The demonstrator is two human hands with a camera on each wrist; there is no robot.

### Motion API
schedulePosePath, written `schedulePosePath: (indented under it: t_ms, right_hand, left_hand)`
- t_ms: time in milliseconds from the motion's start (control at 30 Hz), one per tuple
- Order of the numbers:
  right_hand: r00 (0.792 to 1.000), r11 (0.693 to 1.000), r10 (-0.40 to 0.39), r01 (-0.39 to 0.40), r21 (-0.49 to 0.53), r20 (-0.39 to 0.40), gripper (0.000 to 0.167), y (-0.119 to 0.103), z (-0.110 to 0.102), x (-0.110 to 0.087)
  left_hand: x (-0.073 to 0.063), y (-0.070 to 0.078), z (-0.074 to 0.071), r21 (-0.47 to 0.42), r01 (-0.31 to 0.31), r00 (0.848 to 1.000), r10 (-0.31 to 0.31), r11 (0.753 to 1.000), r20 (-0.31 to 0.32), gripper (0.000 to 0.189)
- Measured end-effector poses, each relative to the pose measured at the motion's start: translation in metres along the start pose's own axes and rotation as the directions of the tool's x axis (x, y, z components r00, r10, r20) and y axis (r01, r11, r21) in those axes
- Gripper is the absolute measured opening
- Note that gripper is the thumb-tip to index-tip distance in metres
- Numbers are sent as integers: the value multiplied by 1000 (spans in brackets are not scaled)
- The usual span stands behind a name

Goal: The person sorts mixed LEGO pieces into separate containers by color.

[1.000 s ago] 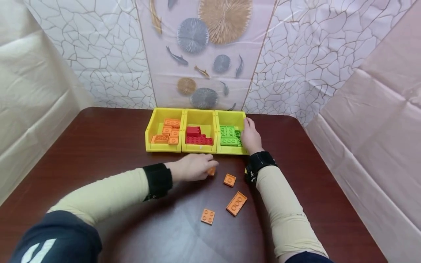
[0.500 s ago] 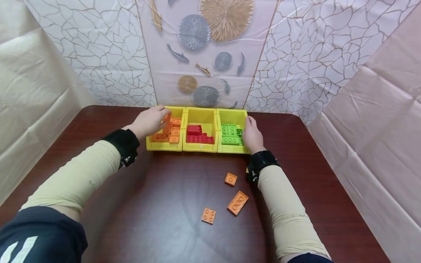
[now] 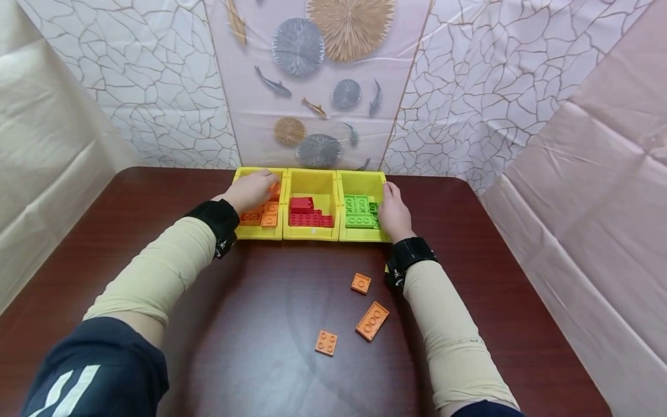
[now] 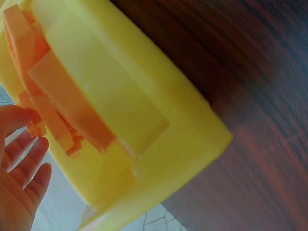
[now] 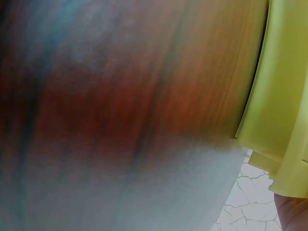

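My left hand [image 3: 252, 191] is over the left yellow bin [image 3: 257, 233], which contains several orange bricks [image 3: 269, 213]. In the left wrist view, its thumb and forefinger pinch a small orange brick [image 4: 36, 126], while the other fingers extend loosely. At the far end of the row, my right hand [image 3: 395, 215] grips the right side of the yellow bin [image 3: 359, 235] filled with green bricks [image 3: 359, 212]. Only a little of that hand shows in the right wrist view, below the bin's wall [image 5: 276, 96].
The middle yellow bin [image 3: 312, 234] holds red bricks [image 3: 311, 216]. Three orange pieces lie on the dark wooden table [image 3: 250, 324]: a small brick [image 3: 361, 283], a long brick [image 3: 372, 321] and a square stud-up brick [image 3: 326, 343]. A patterned cloth [image 3: 307, 116] hangs behind.
My left hand picked an orange brick off the table, carried it left to the orange bin, and has since shifted slightly right over it. My right hand stays on the green-brick bin.
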State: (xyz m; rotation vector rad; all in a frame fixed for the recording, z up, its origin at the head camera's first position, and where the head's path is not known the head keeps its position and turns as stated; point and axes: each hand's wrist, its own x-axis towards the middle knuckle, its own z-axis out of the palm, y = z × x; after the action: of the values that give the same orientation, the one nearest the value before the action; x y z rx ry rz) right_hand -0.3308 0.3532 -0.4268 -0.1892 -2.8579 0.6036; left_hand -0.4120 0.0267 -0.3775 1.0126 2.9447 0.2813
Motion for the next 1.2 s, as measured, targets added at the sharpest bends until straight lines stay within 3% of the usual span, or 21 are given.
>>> schedulePosePath:
  t_ms: [200,300,400,500,600,700,833,900,1000,1200]
  right_hand:
    - [1000,1000,-3,3,-11,1,53,0,-1,0]
    - [1000,1000,-1,2,-9,4,54,1,0,-1]
    - [1000,1000,-1,1,-7,-2,55,1,1,-1]
    - [1000,1000,-8,8,-11,-4,54,1,1,0]
    - [1000,1000,-19,19,-12,-3,54,2,1,0]
    - [1000,1000,-21,21,-10,-10,54,1,1,1]
    - [1000,1000,-10,10,-3,-16,54,2,-1,1]
    - [1000,1000,-4,4,6,-8,54,2,-1,1]
    - [1000,1000,6,-6,22,2,54,2,1,2]
    - [1000,1000,-4,4,5,2,53,1,2,1]
  left_hand:
    - [-4,3,1,-5,3,999,-4,1000,-37,34]
    - [-11,9,-1,1,-39,992,39,999,-116,34]
    - [-21,25,-2,20,-152,964,152,988,-219,34]
    - [-32,52,1,43,-310,913,310,950,-263,31]
    - [-42,86,7,67,-462,861,465,885,-206,30]
    - [-50,122,14,103,-568,813,576,816,-81,31]
    - [-50,160,34,180,-638,767,638,748,69,32]
    - [-49,171,46,221,-648,759,641,729,112,32]
    - [-47,180,62,263,-642,764,631,720,138,32]
    - [-43,189,72,259,-630,776,604,732,182,34]
